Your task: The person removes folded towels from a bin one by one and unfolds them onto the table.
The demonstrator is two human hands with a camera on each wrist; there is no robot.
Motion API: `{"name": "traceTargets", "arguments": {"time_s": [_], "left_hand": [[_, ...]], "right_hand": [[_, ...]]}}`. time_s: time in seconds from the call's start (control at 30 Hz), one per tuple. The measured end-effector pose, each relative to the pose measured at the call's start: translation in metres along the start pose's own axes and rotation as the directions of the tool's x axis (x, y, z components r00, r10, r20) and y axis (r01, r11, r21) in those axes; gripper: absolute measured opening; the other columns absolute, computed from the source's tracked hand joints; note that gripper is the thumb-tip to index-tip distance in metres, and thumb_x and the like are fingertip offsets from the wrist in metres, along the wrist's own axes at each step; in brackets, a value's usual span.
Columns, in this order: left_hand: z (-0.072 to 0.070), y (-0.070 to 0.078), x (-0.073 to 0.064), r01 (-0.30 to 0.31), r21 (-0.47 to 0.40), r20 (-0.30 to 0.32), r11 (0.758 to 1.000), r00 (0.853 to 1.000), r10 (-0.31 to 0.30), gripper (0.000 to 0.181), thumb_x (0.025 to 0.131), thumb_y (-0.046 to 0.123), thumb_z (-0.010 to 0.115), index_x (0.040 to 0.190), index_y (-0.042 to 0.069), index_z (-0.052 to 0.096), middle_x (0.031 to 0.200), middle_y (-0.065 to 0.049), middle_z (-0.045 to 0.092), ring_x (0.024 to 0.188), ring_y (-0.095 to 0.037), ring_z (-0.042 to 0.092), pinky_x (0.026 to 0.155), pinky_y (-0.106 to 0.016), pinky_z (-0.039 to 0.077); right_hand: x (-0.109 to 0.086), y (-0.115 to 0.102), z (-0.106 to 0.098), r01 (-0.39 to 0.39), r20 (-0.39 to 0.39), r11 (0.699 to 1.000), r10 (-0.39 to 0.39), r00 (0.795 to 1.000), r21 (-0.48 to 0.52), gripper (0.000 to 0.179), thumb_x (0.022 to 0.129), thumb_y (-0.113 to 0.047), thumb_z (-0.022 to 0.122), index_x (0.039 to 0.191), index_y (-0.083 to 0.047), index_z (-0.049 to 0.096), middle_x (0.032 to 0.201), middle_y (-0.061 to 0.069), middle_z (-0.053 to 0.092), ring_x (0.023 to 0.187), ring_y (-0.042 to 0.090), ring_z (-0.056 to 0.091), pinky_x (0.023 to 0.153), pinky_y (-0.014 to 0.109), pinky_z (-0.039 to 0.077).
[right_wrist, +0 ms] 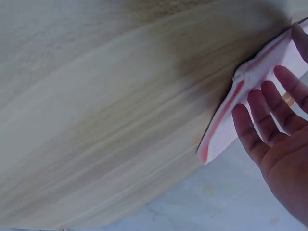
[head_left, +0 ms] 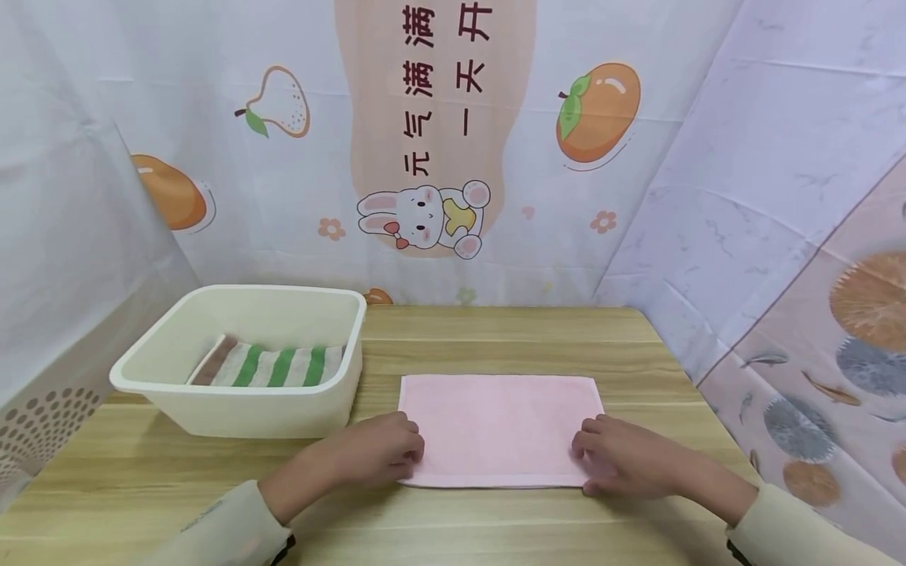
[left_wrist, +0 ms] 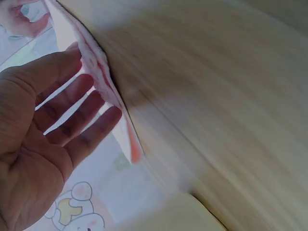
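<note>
A folded pink towel (head_left: 501, 428) lies flat on the table in the head view, its long side toward me. My left hand (head_left: 385, 450) is at its left edge near the front corner, and my right hand (head_left: 623, 456) is at the right edge. In the left wrist view, the loosely extended fingers (left_wrist: 84, 113) touch the layered edge of the towel (left_wrist: 91, 53). The right wrist view shows the fingers (right_wrist: 262, 113) of the right hand spread and slightly bent against the towel's side (right_wrist: 224, 127).
A white plastic basin (head_left: 248, 413) stands at the left, with a green, white and brown striped towel (head_left: 276, 365) inside. The wooden table (head_left: 495, 338) backs onto a printed curtain (head_left: 297, 181). Another patterned cloth (head_left: 800, 377) hangs at the right.
</note>
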State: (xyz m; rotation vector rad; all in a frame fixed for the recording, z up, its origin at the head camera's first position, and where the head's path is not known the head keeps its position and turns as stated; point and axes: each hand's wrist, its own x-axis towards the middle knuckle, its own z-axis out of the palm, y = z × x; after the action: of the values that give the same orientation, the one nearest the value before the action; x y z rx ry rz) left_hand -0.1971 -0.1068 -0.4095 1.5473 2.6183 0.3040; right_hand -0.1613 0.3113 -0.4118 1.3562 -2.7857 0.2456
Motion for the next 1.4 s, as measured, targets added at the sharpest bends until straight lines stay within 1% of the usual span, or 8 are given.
{"name": "traceTargets", "arguments": {"time_s": [0.2, 0.43, 0.67, 0.83, 1.0, 1.1, 1.2, 1.4], "left_hand": [[-0.003, 0.0, -0.012, 0.029, -0.047, 0.044, 0.998, 0.999, -0.027, 0.017, 0.083, 0.028, 0.085, 0.088, 0.019, 0.072, 0.077, 0.016, 0.054, 0.081, -0.002, 0.045, 0.072, -0.019, 0.042], [-0.002, 0.0, -0.015, 0.027, -0.043, 0.022, 0.999, 0.999, -0.026, 0.007, 0.087, 0.012, 0.077, 0.091, 0.017, 0.073, 0.081, 0.014, 0.055, 0.082, -0.002, 0.048, 0.073, -0.019, 0.045], [0.0, 0.001, -0.016, 0.045, -0.03, -0.029, 0.999, 0.999, -0.046, 0.018, 0.089, 0.001, 0.069, 0.088, 0.018, 0.073, 0.084, 0.014, 0.059, 0.084, -0.005, 0.055, 0.076, -0.023, 0.05], [0.0, -0.001, -0.017, 0.074, -0.105, -0.058, 0.992, 0.995, -0.08, 0.018, 0.09, 0.0, 0.069, 0.091, 0.017, 0.072, 0.087, 0.013, 0.061, 0.083, -0.002, 0.057, 0.076, -0.024, 0.052], [0.0, -0.006, -0.015, 0.1, -0.234, -0.101, 0.967, 0.987, -0.127, 0.016, 0.095, 0.001, 0.066, 0.097, 0.016, 0.071, 0.092, 0.012, 0.063, 0.085, -0.002, 0.057, 0.078, -0.024, 0.052], [-0.001, -0.009, -0.014, 0.145, -0.324, -0.131, 0.935, 0.972, -0.196, 0.013, 0.098, 0.005, 0.065, 0.1, 0.016, 0.07, 0.093, 0.013, 0.063, 0.085, -0.003, 0.056, 0.078, -0.025, 0.052], [-0.002, -0.011, -0.012, 0.199, -0.428, -0.161, 0.882, 0.943, -0.291, 0.01, 0.1, 0.011, 0.064, 0.103, 0.019, 0.07, 0.095, 0.011, 0.064, 0.088, -0.005, 0.058, 0.08, -0.027, 0.053], [-0.004, -0.012, 0.0, 0.246, -0.608, -0.235, 0.755, 0.852, -0.467, 0.01, 0.1, 0.009, 0.065, 0.104, 0.018, 0.069, 0.095, 0.008, 0.066, 0.09, -0.012, 0.062, 0.082, -0.029, 0.056]], "right_hand": [[-0.008, 0.004, -0.002, 0.063, 0.025, 0.997, -0.064, 0.998, 0.036, 0.043, 0.072, -0.014, 0.086, 0.108, -0.022, 0.063, 0.102, -0.015, 0.054, 0.091, 0.002, 0.047, 0.077, 0.023, 0.047], [-0.01, 0.007, -0.003, 0.093, 0.014, 0.994, -0.094, 0.995, 0.049, 0.054, 0.064, 0.005, 0.077, 0.11, -0.021, 0.064, 0.103, -0.013, 0.055, 0.093, 0.003, 0.049, 0.078, 0.023, 0.048], [-0.013, 0.014, -0.002, 0.13, -0.03, 0.986, -0.128, 0.991, 0.106, 0.052, 0.066, 0.014, 0.075, 0.104, -0.021, 0.065, 0.101, -0.013, 0.057, 0.091, 0.004, 0.053, 0.077, 0.022, 0.048], [-0.015, 0.021, -0.002, 0.159, -0.066, 0.977, -0.151, 0.986, 0.144, 0.046, 0.069, 0.016, 0.073, 0.099, -0.019, 0.067, 0.095, -0.013, 0.06, 0.087, 0.002, 0.058, 0.077, 0.015, 0.047], [-0.02, 0.027, -0.01, 0.095, -0.04, 0.973, -0.088, 0.995, 0.21, 0.042, 0.075, 0.015, 0.072, 0.099, -0.019, 0.067, 0.095, -0.014, 0.062, 0.087, 0.0, 0.059, 0.073, 0.02, 0.051], [-0.02, 0.029, -0.016, 0.041, -0.024, 0.959, -0.036, 0.999, 0.279, 0.039, 0.08, 0.014, 0.07, 0.1, -0.019, 0.067, 0.096, -0.014, 0.064, 0.088, 0.0, 0.059, 0.071, 0.024, 0.054], [-0.018, 0.033, -0.021, 0.015, -0.023, 0.937, -0.007, 1.0, 0.35, 0.036, 0.083, 0.014, 0.068, 0.101, -0.017, 0.067, 0.095, -0.011, 0.066, 0.087, 0.001, 0.061, 0.07, 0.025, 0.056], [-0.01, 0.047, -0.03, -0.07, -0.013, 0.891, 0.084, 0.996, 0.448, 0.019, 0.095, 0.001, 0.069, 0.105, -0.015, 0.068, 0.097, -0.006, 0.069, 0.088, 0.003, 0.063, 0.072, 0.027, 0.058]]}}
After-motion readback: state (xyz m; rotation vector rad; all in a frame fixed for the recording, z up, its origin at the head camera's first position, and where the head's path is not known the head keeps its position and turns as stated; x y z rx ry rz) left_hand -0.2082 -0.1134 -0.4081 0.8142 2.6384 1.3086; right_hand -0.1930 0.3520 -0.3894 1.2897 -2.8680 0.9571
